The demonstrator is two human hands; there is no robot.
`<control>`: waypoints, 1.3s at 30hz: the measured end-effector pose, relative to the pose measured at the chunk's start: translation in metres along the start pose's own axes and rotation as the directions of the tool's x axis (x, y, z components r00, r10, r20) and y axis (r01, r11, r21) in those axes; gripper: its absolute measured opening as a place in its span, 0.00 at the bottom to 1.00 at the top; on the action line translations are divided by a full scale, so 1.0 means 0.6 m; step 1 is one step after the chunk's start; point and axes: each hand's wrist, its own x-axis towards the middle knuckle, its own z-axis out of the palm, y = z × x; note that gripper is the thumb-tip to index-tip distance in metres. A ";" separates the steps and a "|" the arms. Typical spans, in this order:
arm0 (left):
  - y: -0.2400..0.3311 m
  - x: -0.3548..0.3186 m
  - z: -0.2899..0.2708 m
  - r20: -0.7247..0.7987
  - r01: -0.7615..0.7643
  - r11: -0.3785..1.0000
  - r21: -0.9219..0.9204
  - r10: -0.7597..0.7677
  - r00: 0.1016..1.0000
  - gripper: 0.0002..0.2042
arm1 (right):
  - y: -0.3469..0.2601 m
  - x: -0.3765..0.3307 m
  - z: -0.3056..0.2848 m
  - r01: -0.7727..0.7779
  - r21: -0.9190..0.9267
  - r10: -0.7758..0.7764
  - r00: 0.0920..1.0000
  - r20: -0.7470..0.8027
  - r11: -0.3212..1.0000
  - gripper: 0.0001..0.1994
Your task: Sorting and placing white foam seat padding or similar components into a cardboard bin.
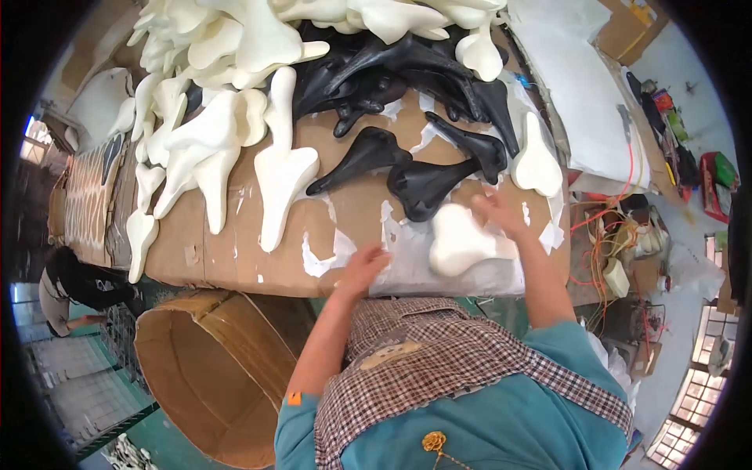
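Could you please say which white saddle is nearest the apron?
The white saddle by the right hand, in front of black saddles; others lie farther away.

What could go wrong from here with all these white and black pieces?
The white piece lying nearest the front edge of the cardboard-covered table might slide off if knocked.

The heaped white pieces at the far side overlap loosely, so some could slip down.

Two front black pieces appear to touch and might scuff each other if dragged.
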 end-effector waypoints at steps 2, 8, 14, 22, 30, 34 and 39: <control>0.017 0.057 0.063 0.101 -0.006 0.994 0.112 -0.005 0.995 0.27 | 0.055 0.048 -0.051 -0.128 0.136 0.164 0.937 -0.308 0.983 0.29; 0.032 0.162 0.175 0.272 -0.108 0.986 0.129 0.069 0.960 0.31 | 0.341 0.139 -0.212 -0.114 0.635 0.551 0.626 -0.551 0.764 0.22; 0.062 0.168 0.180 0.211 -0.232 0.865 0.445 0.150 0.966 0.29 | 0.353 0.170 -0.211 -0.078 0.953 0.415 0.908 -0.053 0.294 0.18; 0.222 -0.159 -0.075 -0.360 -0.250 0.946 0.207 0.312 0.879 0.36 | 0.145 0.149 -0.218 0.282 0.858 0.408 0.787 -0.463 0.429 0.22; -0.024 -0.609 -0.297 -0.988 -0.192 0.973 0.128 0.108 -0.109 0.28 | -0.308 0.077 0.090 0.151 0.869 -0.283 0.959 -0.013 0.471 0.18; -0.209 -0.737 -0.305 -0.963 0.168 0.983 -0.067 -0.019 -0.270 0.37 | -0.500 -0.112 0.319 0.139 0.708 -0.450 0.850 0.274 0.693 0.15; -0.303 -0.799 -0.286 -0.963 0.023 0.975 -0.221 -0.214 -0.164 0.34 | -0.613 -0.293 0.542 0.089 0.570 -0.494 0.618 0.612 0.817 0.18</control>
